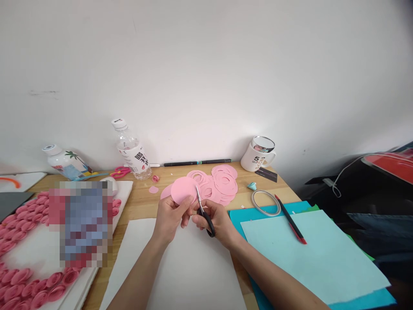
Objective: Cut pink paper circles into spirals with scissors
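Note:
My left hand pinches a round pink paper disc by its lower edge, holding it up over the wooden table. My right hand grips black-handled scissors, whose blades point up and touch the disc's right edge. Both hands hover above a white sheet. Just behind the disc lies a heap of pink paper spirals and circles.
A board with pink paper roses lies at left. Two plastic bottles, pink scissors, a black pen and a white mug line the wall. Light blue sheets, a red-black pen and a tape ring sit right.

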A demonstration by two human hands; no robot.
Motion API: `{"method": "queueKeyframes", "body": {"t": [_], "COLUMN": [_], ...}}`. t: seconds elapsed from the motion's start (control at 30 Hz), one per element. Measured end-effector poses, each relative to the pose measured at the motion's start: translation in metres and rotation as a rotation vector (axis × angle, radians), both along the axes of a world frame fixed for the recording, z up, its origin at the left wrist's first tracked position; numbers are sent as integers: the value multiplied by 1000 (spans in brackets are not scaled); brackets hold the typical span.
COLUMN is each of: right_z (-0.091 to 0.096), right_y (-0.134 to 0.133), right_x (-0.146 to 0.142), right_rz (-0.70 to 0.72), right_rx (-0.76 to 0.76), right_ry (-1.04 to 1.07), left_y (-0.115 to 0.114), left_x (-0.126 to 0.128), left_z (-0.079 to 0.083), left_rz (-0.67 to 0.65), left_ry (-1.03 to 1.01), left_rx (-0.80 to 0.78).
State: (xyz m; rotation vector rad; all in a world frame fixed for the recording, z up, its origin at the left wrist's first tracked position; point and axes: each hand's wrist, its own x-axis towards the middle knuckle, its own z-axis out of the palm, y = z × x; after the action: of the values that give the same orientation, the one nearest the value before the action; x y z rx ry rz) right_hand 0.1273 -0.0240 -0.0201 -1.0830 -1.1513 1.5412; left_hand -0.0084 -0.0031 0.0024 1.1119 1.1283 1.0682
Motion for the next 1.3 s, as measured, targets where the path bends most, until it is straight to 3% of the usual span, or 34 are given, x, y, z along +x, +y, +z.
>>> {"method": "queueKeyframes", "body": {"t": [1.3], "right_z": [-1], "right_y": [-1], "right_x": [0], "right_rz": [0], "right_rx": [4], "right_ry": [-24], "left_y": [1], "left_x": [0], "left_z": [4], "left_rz": [38], "left_ry": [-51], "left_rx": [15]}}
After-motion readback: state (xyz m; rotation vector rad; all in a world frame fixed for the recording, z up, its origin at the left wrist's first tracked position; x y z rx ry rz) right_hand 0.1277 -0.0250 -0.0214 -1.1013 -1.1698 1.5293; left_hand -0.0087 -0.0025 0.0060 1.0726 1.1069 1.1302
